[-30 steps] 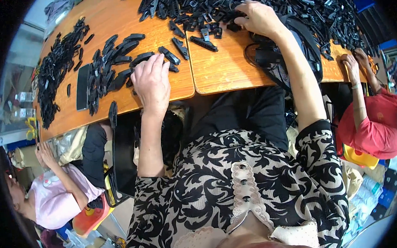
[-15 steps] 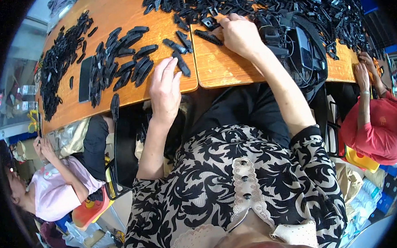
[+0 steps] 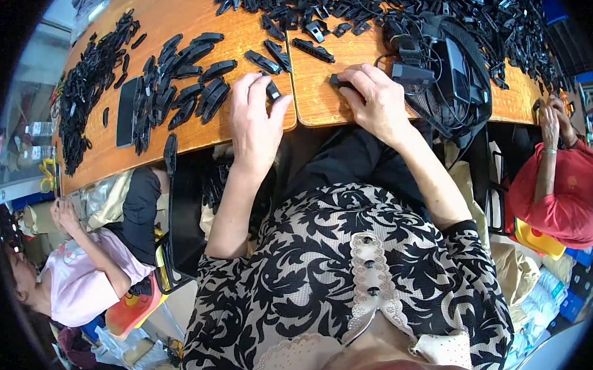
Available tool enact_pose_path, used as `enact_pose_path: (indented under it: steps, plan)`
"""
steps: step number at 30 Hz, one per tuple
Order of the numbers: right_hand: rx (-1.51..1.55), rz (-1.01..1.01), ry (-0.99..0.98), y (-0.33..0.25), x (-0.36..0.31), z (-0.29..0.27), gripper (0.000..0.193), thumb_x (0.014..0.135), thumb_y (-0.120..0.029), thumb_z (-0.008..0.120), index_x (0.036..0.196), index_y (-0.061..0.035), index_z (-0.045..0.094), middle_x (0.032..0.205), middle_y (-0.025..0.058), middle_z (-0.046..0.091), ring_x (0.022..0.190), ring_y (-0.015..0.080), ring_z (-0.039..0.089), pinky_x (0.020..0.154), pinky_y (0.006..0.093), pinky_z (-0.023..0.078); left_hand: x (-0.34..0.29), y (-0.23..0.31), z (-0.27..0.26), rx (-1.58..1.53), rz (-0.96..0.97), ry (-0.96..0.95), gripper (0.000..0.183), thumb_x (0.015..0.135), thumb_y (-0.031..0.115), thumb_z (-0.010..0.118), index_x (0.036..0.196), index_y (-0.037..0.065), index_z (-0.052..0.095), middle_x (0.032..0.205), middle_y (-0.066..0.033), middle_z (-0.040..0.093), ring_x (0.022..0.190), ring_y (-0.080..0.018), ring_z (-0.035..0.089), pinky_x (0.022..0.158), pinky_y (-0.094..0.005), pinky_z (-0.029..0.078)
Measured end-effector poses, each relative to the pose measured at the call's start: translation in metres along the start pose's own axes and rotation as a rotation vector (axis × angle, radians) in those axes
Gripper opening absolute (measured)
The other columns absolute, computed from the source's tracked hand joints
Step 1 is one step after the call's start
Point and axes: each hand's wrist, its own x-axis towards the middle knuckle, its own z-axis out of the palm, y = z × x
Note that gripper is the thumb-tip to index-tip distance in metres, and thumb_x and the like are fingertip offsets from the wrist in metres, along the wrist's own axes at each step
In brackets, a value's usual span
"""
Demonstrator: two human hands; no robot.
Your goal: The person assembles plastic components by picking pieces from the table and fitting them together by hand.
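Observation:
My left hand (image 3: 254, 117) is at the near table edge, fingers curled and thumb bent around a long black plastic piece (image 3: 273, 91); its far end is hidden by the fingers. To the right of the table seam, my right hand (image 3: 377, 95) pinches a small black plastic part (image 3: 337, 81), most of it covered by the fingertips. Beyond the hands lie a black toothed strip (image 3: 313, 50) and two slim black pieces, one of them a curved piece (image 3: 263, 62). Rows of similar curved black pieces (image 3: 195, 52) are left of my left hand.
A large heap of black parts (image 3: 460, 2) covers the far right of the wooden table (image 3: 319, 104). A black bag with cables and a device (image 3: 460, 78) lies beside my right hand. Farther left are a dark phone (image 3: 126, 113) and another pile (image 3: 84, 95). People sit at both sides.
My right hand has drawn back toward me from the far parts and now holds a small black part. My left hand has shifted slightly right and closed on the long piece.

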Motion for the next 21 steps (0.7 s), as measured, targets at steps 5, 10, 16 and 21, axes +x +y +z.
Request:
enact_pose_path:
  steps: [5,10,16,21]
  plan:
    - [-0.189,0.02,0.006,-0.004,0.005,-0.008,0.022,0.082,-0.015,0.078,0.102,-0.0079,0.072,0.098,0.0106,0.07,0.093,0.0308,0.068,0.078,0.0408,0.057,-0.011,0.001,-0.004,-0.085,0.015,-0.087,0.03,0.089,-0.005,0.071,0.118,-0.001,0.07,0.119,-0.0168,0.07,0.111,-0.0301,0.068,0.097,-0.039,0.054]
    - [-0.115,-0.025,-0.066,0.006,0.012,-0.004,0.022,0.083,-0.015,0.077,0.103,-0.0064,0.073,0.098,0.0115,0.07,0.094,0.0325,0.068,0.08,0.0428,0.057,0.0,0.0,-0.005,-0.162,0.15,-0.151,0.033,0.085,-0.004,0.07,0.118,0.003,0.072,0.113,-0.0133,0.073,0.111,-0.0318,0.066,0.099,-0.0413,0.05]
    - [0.068,-0.137,-0.184,-0.015,0.024,-0.002,0.025,0.085,-0.014,0.075,0.108,-0.0035,0.072,0.095,0.0139,0.067,0.092,0.035,0.068,0.078,0.0451,0.056,0.0,-0.003,-0.006,-0.106,-0.018,-0.172,0.036,0.083,-0.004,0.076,0.118,0.003,0.072,0.109,-0.0108,0.074,0.107,-0.0255,0.068,0.096,-0.0359,0.053]
    - [0.008,-0.081,-0.291,-0.018,0.019,-0.01,0.024,0.087,-0.01,0.074,0.11,-0.0012,0.073,0.1,0.0154,0.069,0.092,0.0355,0.07,0.08,0.0425,0.058,0.006,-0.003,-0.002,-0.178,0.068,-0.19,0.037,0.081,-0.001,0.077,0.118,0.005,0.073,0.106,-0.0112,0.073,0.102,-0.0303,0.066,0.092,-0.04,0.053]
